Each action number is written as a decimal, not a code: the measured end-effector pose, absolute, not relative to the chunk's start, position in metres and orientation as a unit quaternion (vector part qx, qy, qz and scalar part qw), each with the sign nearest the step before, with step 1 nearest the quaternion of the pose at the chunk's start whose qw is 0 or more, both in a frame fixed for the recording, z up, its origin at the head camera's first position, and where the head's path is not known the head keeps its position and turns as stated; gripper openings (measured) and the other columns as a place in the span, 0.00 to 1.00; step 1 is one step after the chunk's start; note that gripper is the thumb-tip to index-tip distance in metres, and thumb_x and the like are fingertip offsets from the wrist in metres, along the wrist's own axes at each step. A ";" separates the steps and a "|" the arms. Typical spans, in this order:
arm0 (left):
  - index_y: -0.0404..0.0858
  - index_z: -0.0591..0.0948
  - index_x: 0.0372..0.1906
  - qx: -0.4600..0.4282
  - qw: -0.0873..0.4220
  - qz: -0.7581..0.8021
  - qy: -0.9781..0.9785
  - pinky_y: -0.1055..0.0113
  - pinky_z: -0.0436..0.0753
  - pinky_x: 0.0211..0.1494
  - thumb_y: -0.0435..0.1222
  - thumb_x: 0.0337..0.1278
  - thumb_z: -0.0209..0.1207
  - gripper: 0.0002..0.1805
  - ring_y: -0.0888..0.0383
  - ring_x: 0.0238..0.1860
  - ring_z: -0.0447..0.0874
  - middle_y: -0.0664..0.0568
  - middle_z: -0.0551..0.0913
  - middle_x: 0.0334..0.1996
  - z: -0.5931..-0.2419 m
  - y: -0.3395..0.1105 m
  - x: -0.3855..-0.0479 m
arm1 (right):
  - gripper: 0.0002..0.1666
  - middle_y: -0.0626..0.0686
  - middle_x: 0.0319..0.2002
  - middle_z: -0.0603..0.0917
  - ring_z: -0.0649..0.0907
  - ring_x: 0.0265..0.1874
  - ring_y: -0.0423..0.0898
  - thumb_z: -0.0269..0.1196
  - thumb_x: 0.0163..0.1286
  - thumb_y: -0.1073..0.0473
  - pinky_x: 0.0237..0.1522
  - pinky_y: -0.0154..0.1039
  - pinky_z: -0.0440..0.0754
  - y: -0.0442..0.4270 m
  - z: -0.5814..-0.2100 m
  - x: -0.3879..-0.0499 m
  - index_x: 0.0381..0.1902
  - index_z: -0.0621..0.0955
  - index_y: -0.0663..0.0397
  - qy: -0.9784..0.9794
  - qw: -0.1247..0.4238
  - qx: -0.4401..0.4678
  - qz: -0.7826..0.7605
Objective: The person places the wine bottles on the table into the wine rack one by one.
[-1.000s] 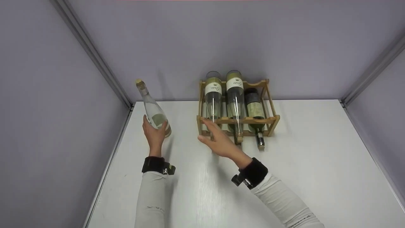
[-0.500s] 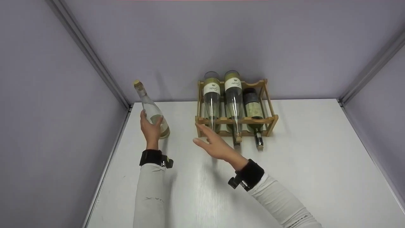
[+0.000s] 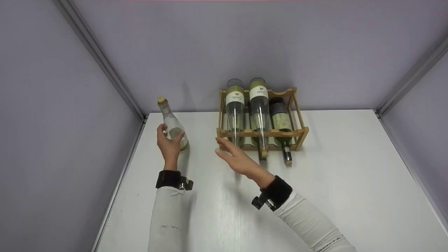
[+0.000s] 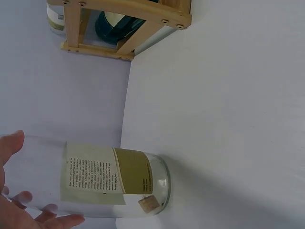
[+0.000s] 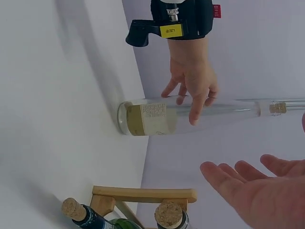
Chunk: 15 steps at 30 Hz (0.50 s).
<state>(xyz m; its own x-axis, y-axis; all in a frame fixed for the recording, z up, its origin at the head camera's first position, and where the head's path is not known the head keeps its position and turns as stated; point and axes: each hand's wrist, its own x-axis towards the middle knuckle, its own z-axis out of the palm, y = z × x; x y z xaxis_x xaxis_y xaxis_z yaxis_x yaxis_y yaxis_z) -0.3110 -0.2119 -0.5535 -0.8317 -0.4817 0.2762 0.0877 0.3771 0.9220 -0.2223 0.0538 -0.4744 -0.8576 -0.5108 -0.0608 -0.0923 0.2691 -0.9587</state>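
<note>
My left hand [image 3: 169, 145] grips a clear glass bottle [image 3: 174, 122] around its lower body, left of the rack. The bottle is corked and stands about upright, its base at the white tabletop. In the left wrist view its label [image 4: 93, 167] is pale with an olive band, and a small brown cork-like piece [image 4: 149, 203] shows near the base. My right hand [image 3: 241, 161] is held with fingers extended, holding nothing, before the front left corner of a wooden wine rack [image 3: 301, 133]. In the right wrist view the left hand's fingers [image 5: 195, 109] lie around the bottle.
On the rack's top lie two clear bottles [image 3: 259, 105], necks toward me. Dark green bottles [image 3: 282, 120] lie on the lower level, necks jutting out in front. Grey walls [image 3: 196, 42] enclose the white tabletop [image 3: 343, 175] at the back and both sides.
The left hand's bottle first shifts slightly left, then back right, and its corked top now appears lower and more to the right. The right hand has drawn slightly left, away from the rack front.
</note>
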 end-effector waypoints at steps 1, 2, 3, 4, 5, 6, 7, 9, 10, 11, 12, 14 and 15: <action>0.36 0.68 0.64 0.122 0.262 -0.540 -0.790 0.50 0.70 0.63 0.31 0.48 0.73 0.38 0.45 0.62 0.68 0.43 0.71 0.62 -0.554 -0.210 -0.309 | 0.36 0.56 0.74 0.60 0.62 0.71 0.53 0.49 0.79 0.43 0.68 0.53 0.61 0.054 -0.474 -0.222 0.77 0.56 0.49 0.769 0.185 -0.193 -0.581; 0.37 0.68 0.64 0.121 0.259 -0.537 -0.794 0.48 0.71 0.62 0.31 0.48 0.73 0.38 0.45 0.61 0.69 0.44 0.71 0.61 -0.554 -0.208 -0.307 | 0.36 0.57 0.74 0.60 0.62 0.71 0.52 0.48 0.79 0.43 0.68 0.52 0.62 0.053 -0.474 -0.222 0.77 0.56 0.51 0.761 0.188 -0.191 -0.591; 0.38 0.68 0.64 0.119 0.257 -0.533 -0.797 0.48 0.70 0.61 0.31 0.47 0.74 0.38 0.45 0.61 0.69 0.44 0.71 0.61 -0.555 -0.206 -0.305 | 0.36 0.58 0.74 0.60 0.62 0.71 0.53 0.48 0.79 0.44 0.68 0.51 0.63 0.053 -0.473 -0.222 0.77 0.56 0.52 0.753 0.191 -0.190 -0.601; 0.38 0.68 0.64 0.117 0.255 -0.531 -0.799 0.47 0.70 0.62 0.31 0.47 0.74 0.38 0.45 0.61 0.69 0.44 0.71 0.61 -0.555 -0.204 -0.303 | 0.35 0.59 0.74 0.60 0.62 0.71 0.53 0.48 0.80 0.45 0.68 0.51 0.63 0.053 -0.473 -0.222 0.77 0.56 0.54 0.744 0.195 -0.188 -0.611; 0.38 0.68 0.64 0.115 0.252 -0.529 -0.802 0.48 0.69 0.63 0.32 0.47 0.74 0.38 0.46 0.62 0.68 0.44 0.71 0.61 -0.555 -0.202 -0.301 | 0.35 0.59 0.73 0.60 0.61 0.72 0.53 0.47 0.80 0.46 0.68 0.51 0.64 0.053 -0.472 -0.222 0.77 0.56 0.55 0.735 0.199 -0.186 -0.621; 0.38 0.69 0.65 0.113 0.251 -0.525 -0.805 0.48 0.67 0.64 0.32 0.47 0.74 0.38 0.46 0.63 0.67 0.44 0.71 0.62 -0.555 -0.200 -0.299 | 0.35 0.60 0.73 0.59 0.61 0.72 0.54 0.47 0.80 0.47 0.67 0.51 0.64 0.052 -0.472 -0.222 0.76 0.56 0.56 0.725 0.204 -0.185 -0.632; 0.38 0.68 0.65 0.109 0.252 -0.520 -0.809 0.48 0.66 0.66 0.32 0.47 0.74 0.39 0.46 0.65 0.67 0.44 0.71 0.62 -0.555 -0.198 -0.298 | 0.34 0.61 0.73 0.59 0.61 0.72 0.55 0.47 0.81 0.48 0.67 0.52 0.64 0.052 -0.472 -0.222 0.76 0.56 0.57 0.716 0.208 -0.182 -0.640; 0.37 0.68 0.65 0.097 0.258 -0.507 -0.817 0.49 0.63 0.68 0.32 0.47 0.74 0.39 0.47 0.66 0.66 0.44 0.71 0.62 -0.556 -0.194 -0.294 | 0.34 0.61 0.73 0.59 0.60 0.72 0.56 0.47 0.81 0.48 0.68 0.54 0.62 0.051 -0.471 -0.222 0.76 0.56 0.58 0.699 0.217 -0.177 -0.658; 0.36 0.68 0.66 0.089 0.265 -0.499 -0.820 0.50 0.62 0.69 0.32 0.46 0.74 0.39 0.47 0.67 0.66 0.44 0.72 0.62 -0.556 -0.193 -0.293 | 0.34 0.62 0.73 0.59 0.60 0.72 0.57 0.46 0.81 0.49 0.68 0.55 0.62 0.051 -0.471 -0.223 0.76 0.56 0.59 0.692 0.221 -0.173 -0.665; 0.36 0.68 0.66 0.083 0.269 -0.492 -0.824 0.50 0.62 0.69 0.32 0.46 0.74 0.40 0.47 0.67 0.66 0.44 0.72 0.62 -0.556 -0.191 -0.292 | 0.34 0.62 0.73 0.59 0.61 0.72 0.57 0.46 0.81 0.48 0.67 0.55 0.62 0.051 -0.471 -0.223 0.76 0.56 0.59 0.686 0.225 -0.169 -0.671; 0.36 0.68 0.66 0.077 0.272 -0.485 -0.828 0.50 0.62 0.69 0.31 0.46 0.74 0.40 0.47 0.66 0.66 0.44 0.72 0.62 -0.556 -0.189 -0.290 | 0.34 0.62 0.73 0.59 0.61 0.71 0.58 0.46 0.81 0.48 0.67 0.56 0.62 0.051 -0.471 -0.224 0.76 0.56 0.59 0.680 0.228 -0.165 -0.677; 0.36 0.69 0.65 0.063 0.279 -0.474 -0.833 0.50 0.63 0.69 0.31 0.46 0.74 0.39 0.47 0.65 0.67 0.44 0.72 0.61 -0.556 -0.186 -0.288 | 0.34 0.62 0.73 0.60 0.62 0.71 0.59 0.45 0.81 0.48 0.67 0.55 0.64 0.050 -0.471 -0.224 0.76 0.56 0.59 0.669 0.237 -0.156 -0.687; 0.35 0.69 0.65 0.057 0.282 -0.470 -0.834 0.50 0.63 0.68 0.30 0.46 0.74 0.39 0.47 0.65 0.67 0.44 0.72 0.61 -0.556 -0.184 -0.286 | 0.34 0.62 0.73 0.60 0.63 0.71 0.59 0.45 0.81 0.47 0.66 0.54 0.65 0.050 -0.470 -0.224 0.76 0.56 0.59 0.664 0.241 -0.152 -0.692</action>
